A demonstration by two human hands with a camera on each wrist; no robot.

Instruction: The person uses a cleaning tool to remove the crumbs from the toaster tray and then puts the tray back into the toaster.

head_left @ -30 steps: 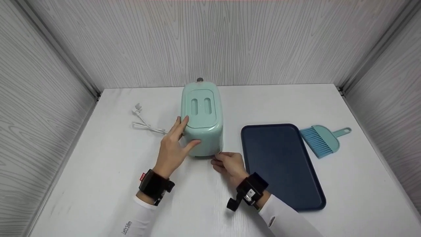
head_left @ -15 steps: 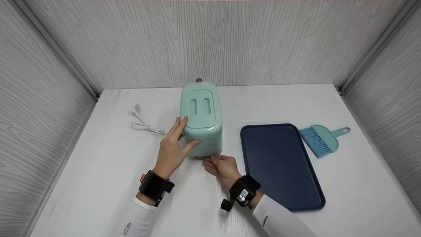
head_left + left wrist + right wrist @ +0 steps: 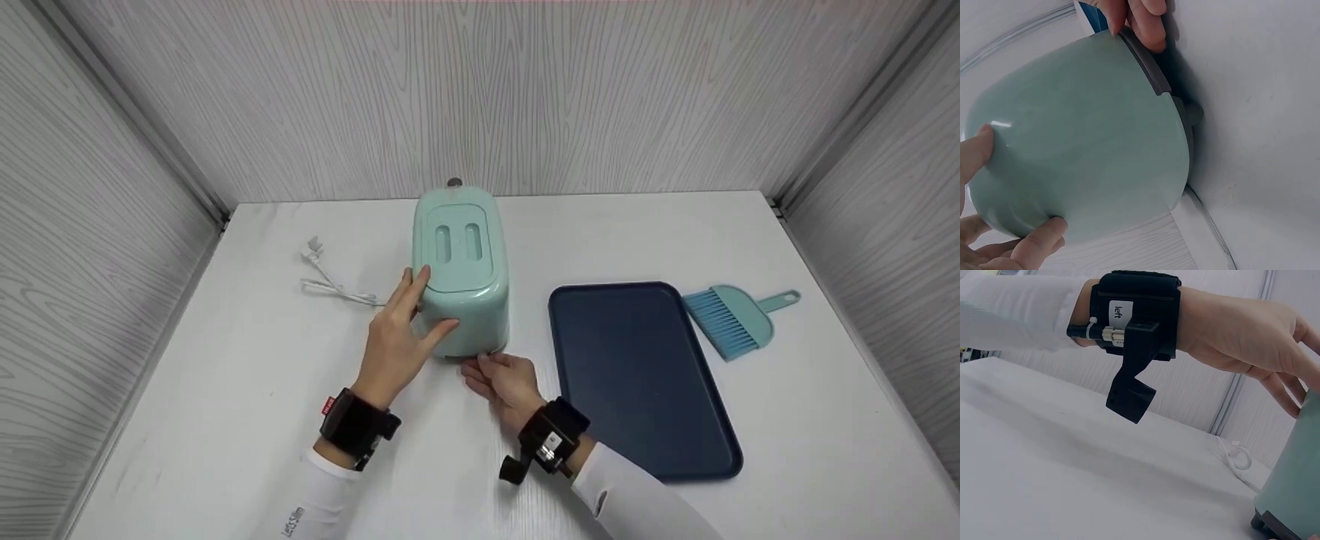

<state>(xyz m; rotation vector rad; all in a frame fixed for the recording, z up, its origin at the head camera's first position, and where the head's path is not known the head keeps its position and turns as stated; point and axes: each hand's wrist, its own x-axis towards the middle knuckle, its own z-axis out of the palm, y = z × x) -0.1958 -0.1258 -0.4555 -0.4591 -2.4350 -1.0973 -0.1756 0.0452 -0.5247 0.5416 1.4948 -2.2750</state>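
The mint toaster (image 3: 460,247) stands upright on the white counter (image 3: 225,375); going by its smooth, glossy shell, it should be stiff, fairly light for its bulk and a little slippery; the left grip (image 3: 391,345) holds its near end, thumb on the end face and fingers round the left side, a sensible place to steady it; the right grip (image 3: 514,382) pinches the dark strip (image 3: 1148,68) at the toaster's near lower edge, probably thin and firm; a bendy white cord (image 3: 326,285) trails left of the toaster; a flat navy tray (image 3: 637,360) with rounded corners lies to its right, a bristled brush (image 3: 739,319) farther right.
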